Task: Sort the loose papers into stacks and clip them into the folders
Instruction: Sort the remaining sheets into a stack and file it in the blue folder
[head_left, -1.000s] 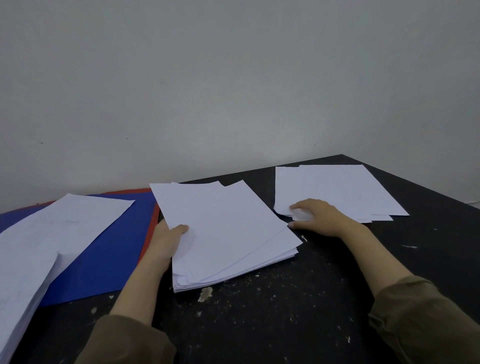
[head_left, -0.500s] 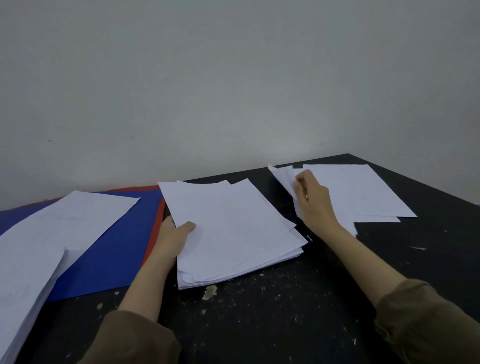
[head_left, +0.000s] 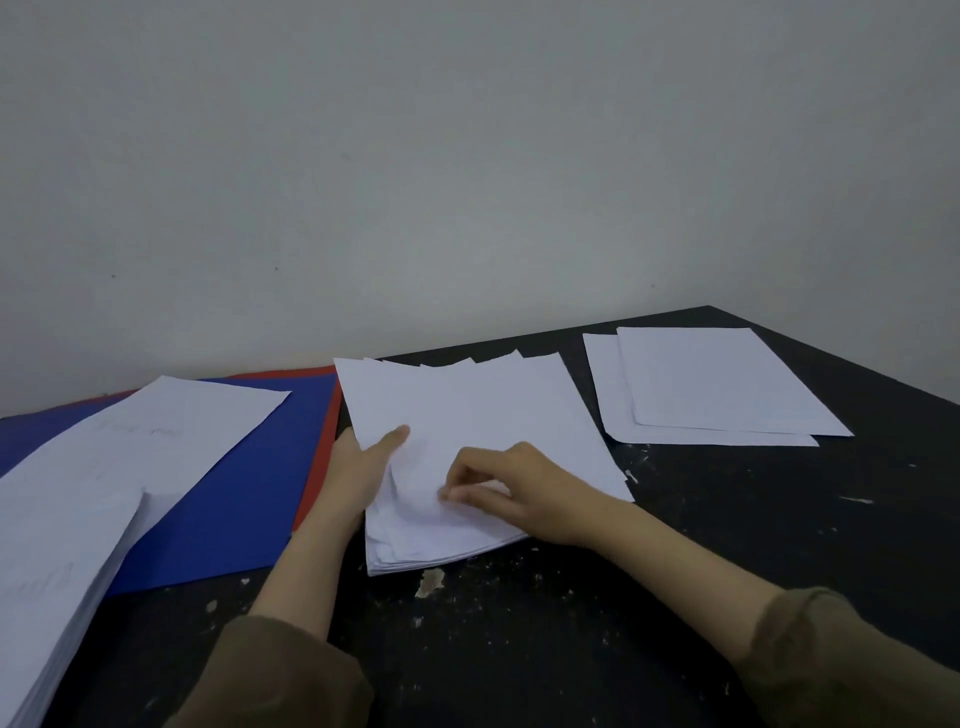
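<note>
A: Any readable text? I see faint pencil-like scrawl on the left paper pile, too blurred to read. No brands, no labels.

B: Same here. Materials?

A: Thin white sheets, flat, rectangular. The middle stack is uneven, with corners fanned at the far edge and layered edges at the near one. Under the left pile lies a blue folder, matte card, with a red folder edge poking out beneath it. The surface is black and scuffed, with white flecks and a chipped patch near the stack.

B: Hands?

A: Left hand grips the middle stack's left edge, thumb on top, fingers hidden under it. Right hand sits on the same stack, fingertips curled, pinching up the top sheet, which buckles into a small ridge. Olive sleeves on both arms.

B: Change from half a second ago?

A: The right hand was on the right-hand sheets then; it has crossed to the middle stack. Those sheets now lie flat, two offset layers, well apart from both hands. The left hand keeps its grip.
</note>
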